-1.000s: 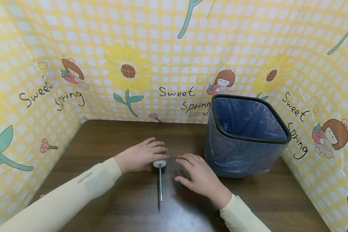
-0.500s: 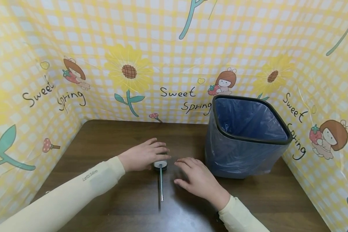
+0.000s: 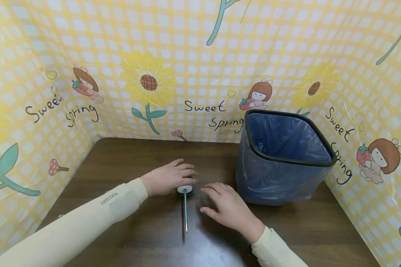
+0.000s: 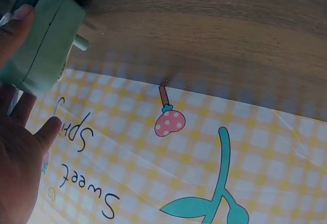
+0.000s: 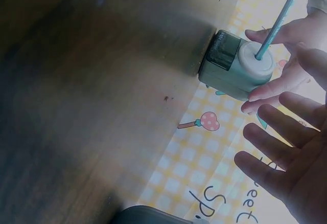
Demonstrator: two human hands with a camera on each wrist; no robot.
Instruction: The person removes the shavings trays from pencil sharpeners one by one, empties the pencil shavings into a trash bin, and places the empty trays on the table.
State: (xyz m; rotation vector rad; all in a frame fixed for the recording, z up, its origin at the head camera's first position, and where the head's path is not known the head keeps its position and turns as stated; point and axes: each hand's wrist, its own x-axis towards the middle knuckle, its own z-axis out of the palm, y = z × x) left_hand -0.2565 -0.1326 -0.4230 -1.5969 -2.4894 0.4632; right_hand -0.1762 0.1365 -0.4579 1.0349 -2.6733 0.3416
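A green pencil sharpener (image 5: 227, 78) with a round white front stands on the table, a teal pencil (image 3: 185, 211) sticking out of its hole toward me. My left hand (image 3: 169, 178) holds the sharpener's body, thumb on one side and fingers on the other. In the left wrist view the sharpener (image 4: 46, 40) shows its green casing and a small peg. Just right of the sharpener, my right hand (image 3: 232, 209) hovers with fingers spread and loosely bent, touching nothing. Its palm and fingers also appear in the right wrist view, apart from the pencil.
A blue bin (image 3: 267, 181) with a dark rim and a plastic liner stands at the right, close behind my right hand. Yellow checked cloth (image 3: 200, 66) walls enclose the brown table (image 3: 143, 237) at the back and sides.
My left wrist and forearm have shifted slightly to the right, the hand staying at the sharpener. My right hand has dropped a little toward me. The sharpener and pencil look unmoved.
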